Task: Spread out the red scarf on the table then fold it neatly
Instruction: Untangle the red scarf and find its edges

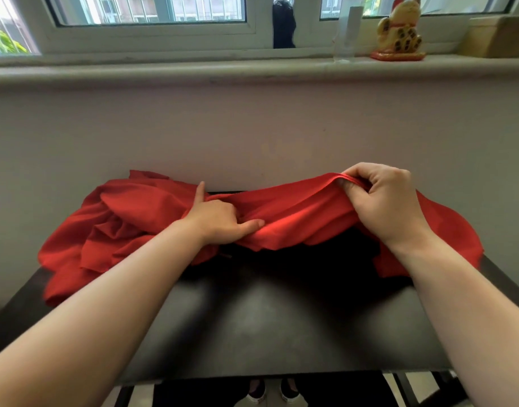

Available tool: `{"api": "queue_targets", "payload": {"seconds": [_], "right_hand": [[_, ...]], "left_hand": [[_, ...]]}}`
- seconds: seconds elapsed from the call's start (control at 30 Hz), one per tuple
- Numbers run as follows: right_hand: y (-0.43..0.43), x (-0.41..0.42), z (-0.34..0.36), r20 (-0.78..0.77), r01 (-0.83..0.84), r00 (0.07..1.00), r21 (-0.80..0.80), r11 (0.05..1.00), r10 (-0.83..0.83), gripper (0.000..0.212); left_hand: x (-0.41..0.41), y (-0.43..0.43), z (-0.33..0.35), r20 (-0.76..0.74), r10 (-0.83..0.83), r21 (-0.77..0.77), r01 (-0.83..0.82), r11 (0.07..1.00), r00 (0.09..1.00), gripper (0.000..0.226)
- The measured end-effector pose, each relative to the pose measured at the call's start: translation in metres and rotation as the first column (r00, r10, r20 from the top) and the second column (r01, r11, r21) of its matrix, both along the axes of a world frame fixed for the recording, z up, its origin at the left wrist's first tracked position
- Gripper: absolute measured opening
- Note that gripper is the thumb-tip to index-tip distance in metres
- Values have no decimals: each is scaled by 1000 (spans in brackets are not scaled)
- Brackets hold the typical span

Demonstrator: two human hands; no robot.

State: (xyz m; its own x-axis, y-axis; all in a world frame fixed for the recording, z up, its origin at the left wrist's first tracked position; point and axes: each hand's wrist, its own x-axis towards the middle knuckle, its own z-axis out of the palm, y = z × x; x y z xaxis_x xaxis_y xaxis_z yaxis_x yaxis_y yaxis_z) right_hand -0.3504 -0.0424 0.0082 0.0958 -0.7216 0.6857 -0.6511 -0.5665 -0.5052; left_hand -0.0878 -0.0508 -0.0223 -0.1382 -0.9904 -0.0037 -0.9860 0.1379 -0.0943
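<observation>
The red scarf (152,218) lies bunched across the far half of the dark table (267,318), from about ten o'clock round to two o'clock, with its heaviest heap of wrinkles at the left and a loose flap hanging past the table's right edge. It is not yet spread; this looks like the stage of hunting for an edge.

The right hand (384,198), at about one o'clock, is clamped on a hemmed edge of the cloth, thumb and fingers pinching it and holding it raised off the table, probably so the border can be followed and drawn taut. The left hand (220,220), near twelve o'clock, gathers a fold in its curled fingers with the thumb pressed on top, while the forefinger points away; it seems to pin the middle of the cloth so that the right hand's pull opens the span between them and does not drag the whole heap. The two hands are apart, joined by a sagging bridge of fabric.

The bare near half of the table, at six o'clock, is likely where the cloth will be laid flat.
</observation>
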Motion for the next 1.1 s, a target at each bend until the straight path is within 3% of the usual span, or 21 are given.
{"api": "queue_targets", "payload": {"seconds": [0.07,0.13,0.2,0.3,0.4,0.57,0.73,0.83,1.1], "right_hand": [[0,1,-2,7,12,1000,-1,1000,-12,9],[-1,-1,-1,19,17,1000,-2,1000,-17,11],[-2,-3,-1,24,27,999,-3,1000,-27,14],[-1,-6,1,31,38,999,-12,999,-38,16],[0,-7,2,44,37,998,-15,999,-37,14],[4,-4,6,39,18,999,-21,1000,-17,11],[6,-4,11,13,-4,1000,-22,1000,4,8],[5,-4,15,-2,-14,1000,-17,1000,14,8],[4,0,23,-27,45,999,1,999,-45,9]], "left_hand": [[-8,0,5,131,-42,-120,58,991,990,60],[-21,5,7,244,-130,-341,211,916,961,42],[-30,8,2,171,-218,-563,277,778,961,34],[-39,9,-4,-68,-286,-716,152,681,956,19],[-42,10,-7,-147,-274,-703,95,705,950,18],[-51,5,-8,-155,-313,-593,165,788,937,34],[-49,-4,16,-359,-325,-565,73,822,875,42],[-50,-7,29,-381,-340,-518,106,849,860,56],[-65,2,38,-426,-464,-613,130,779,777,19]]}}
